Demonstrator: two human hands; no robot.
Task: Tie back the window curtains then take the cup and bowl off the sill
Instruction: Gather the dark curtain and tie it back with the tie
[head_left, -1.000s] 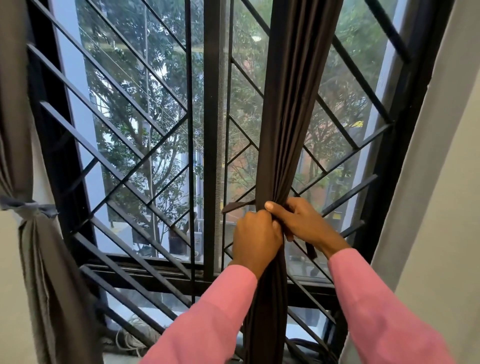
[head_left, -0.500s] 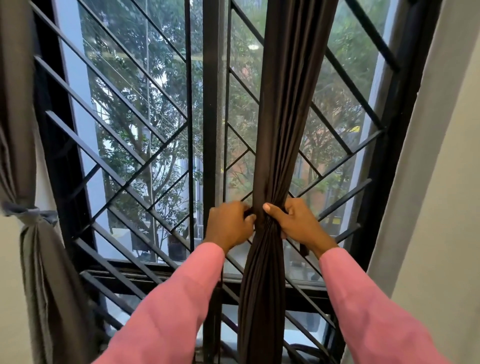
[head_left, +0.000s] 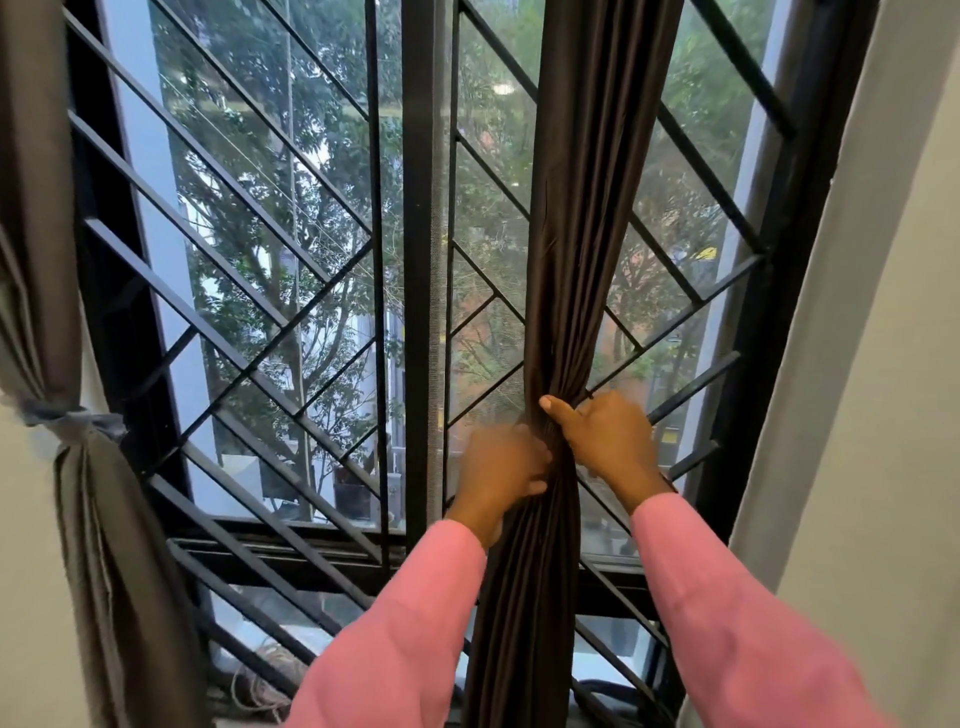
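Observation:
A dark brown curtain hangs gathered into a narrow bundle right of the window's middle post. My right hand grips the bundle at its pinched waist, thumb across the front. My left hand, blurred by motion, is closed on the bundle just below and to the left. A grey curtain at the far left is held back by a grey tie. Cup and bowl are out of view; my pink sleeves cover the lower sill.
Black diagonal window bars and a vertical centre post stand right behind the curtains. A white wall closes in on the right. Tangled cords lie on the sill at bottom left.
My left hand has come back from the left side of the bundle onto its front, lower down. The right hand has kept its grip. The view has shifted slightly.

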